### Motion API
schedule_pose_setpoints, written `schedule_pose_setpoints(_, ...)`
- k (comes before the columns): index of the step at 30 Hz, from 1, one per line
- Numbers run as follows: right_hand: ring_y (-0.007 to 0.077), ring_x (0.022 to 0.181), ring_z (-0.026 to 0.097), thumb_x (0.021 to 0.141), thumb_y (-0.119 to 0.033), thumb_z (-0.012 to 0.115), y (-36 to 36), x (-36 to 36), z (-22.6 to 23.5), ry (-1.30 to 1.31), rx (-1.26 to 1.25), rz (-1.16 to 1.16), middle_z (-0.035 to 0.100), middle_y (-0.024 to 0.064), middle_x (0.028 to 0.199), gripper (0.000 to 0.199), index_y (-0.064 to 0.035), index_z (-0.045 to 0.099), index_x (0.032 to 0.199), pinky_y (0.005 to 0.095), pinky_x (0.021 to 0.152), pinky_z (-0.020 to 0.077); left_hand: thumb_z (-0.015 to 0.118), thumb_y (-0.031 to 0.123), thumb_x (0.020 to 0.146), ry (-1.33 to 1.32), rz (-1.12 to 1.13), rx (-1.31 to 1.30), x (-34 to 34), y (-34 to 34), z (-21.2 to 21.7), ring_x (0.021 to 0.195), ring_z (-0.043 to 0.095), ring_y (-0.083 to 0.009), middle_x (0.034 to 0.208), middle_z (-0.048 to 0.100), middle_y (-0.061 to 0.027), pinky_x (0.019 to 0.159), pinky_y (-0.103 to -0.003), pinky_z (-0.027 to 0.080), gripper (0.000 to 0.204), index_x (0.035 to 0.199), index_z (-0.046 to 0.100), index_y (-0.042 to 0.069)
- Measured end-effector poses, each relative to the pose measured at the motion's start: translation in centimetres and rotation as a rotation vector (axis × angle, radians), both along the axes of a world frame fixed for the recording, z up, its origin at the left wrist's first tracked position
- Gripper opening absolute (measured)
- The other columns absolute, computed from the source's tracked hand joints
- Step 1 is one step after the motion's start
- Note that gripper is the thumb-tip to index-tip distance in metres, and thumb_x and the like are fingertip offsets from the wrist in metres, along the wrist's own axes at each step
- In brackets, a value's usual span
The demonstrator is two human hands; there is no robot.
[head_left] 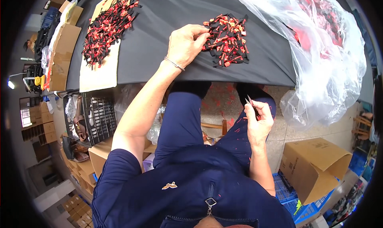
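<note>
My left hand (pixel 185 42) reaches onto the black cloth-covered table (pixel 159 36), its fingertips pinching at the left edge of a pile of small red-and-black pieces (pixel 227 39). A thin bangle sits on that wrist. My right hand (pixel 258 118) hovers over my lap below the table edge, gripping a small pair of snips (pixel 250 100) with the metal tips pointing up. A second, larger heap of red-and-black pieces (pixel 107 26) lies on a sheet of cardboard (pixel 97 74) at the table's left.
A big clear plastic bag (pixel 319 48) with more red pieces drapes over the table's right end. An open cardboard box (pixel 313 166) and blue crates (pixel 291 198) stand on the tiled floor at right. A black crate (pixel 97 116) and stacked boxes crowd the left.
</note>
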State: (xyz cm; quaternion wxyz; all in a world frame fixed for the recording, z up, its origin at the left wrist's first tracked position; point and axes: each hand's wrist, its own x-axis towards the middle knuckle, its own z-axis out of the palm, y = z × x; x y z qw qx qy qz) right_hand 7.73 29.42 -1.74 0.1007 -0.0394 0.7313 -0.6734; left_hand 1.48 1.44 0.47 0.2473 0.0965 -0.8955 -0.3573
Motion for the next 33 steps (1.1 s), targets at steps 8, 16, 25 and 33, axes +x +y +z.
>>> schedule_pose_setpoints(8,0.0054,0.072,0.057,0.084,-0.003,0.067,0.0,-0.2,0.4,-0.01,0.008,-0.035,0.065,0.0054,0.085,0.016,0.0007,0.059,0.096,0.0185,0.064,0.0457,0.059,0.01,0.088,0.057,0.043,0.403,0.6,-0.1,1.9,0.073,0.063,-0.0107,0.085,0.067,-0.0074,0.071,-0.023,0.05,0.014,0.096,0.062,-0.002)
schedule_pose_setpoints(16,0.0075,0.079,0.058,0.083,-0.005,0.069,-0.4,0.3,2.3,0.172,-0.027,-0.055,0.063,0.0055,0.091,0.022,0.0008,0.058,0.101,0.0201,0.071,0.0477,0.059,0.009,0.087,-0.3,-0.165,1.163,6.1,5.0,4.6,0.069,0.061,-0.0101,0.083,0.065,-0.007,0.064,-0.022,0.049,0.016,0.1,0.06,0.0)
schedule_pose_setpoints(25,0.0192,0.062,0.059,0.07,-0.009,0.077,-0.2,1.9,5.1,0.724,0.288,0.005,0.063,0.007,0.074,0.025,-0.0031,0.064,0.09,0.0287,0.056,0.0484,0.063,0.011,0.083,-0.461,-0.331,1.076,11.7,10.2,5.6,0.067,0.06,-0.0085,0.079,0.066,-0.0061,0.064,-0.022,0.05,0.015,0.094,0.064,0.0)
schedule_pose_setpoints(33,0.0186,0.062,0.059,0.072,-0.014,0.077,2.1,4.8,6.4,0.774,0.401,-0.01,0.063,0.0058,0.072,0.021,-0.0045,0.064,0.085,0.0292,0.054,0.0475,0.064,0.011,0.083,-0.431,-0.379,1.083,14.5,12.4,6.5,0.067,0.061,-0.0088,0.077,0.066,-0.0059,0.064,-0.022,0.05,0.014,0.091,0.064,0.0)
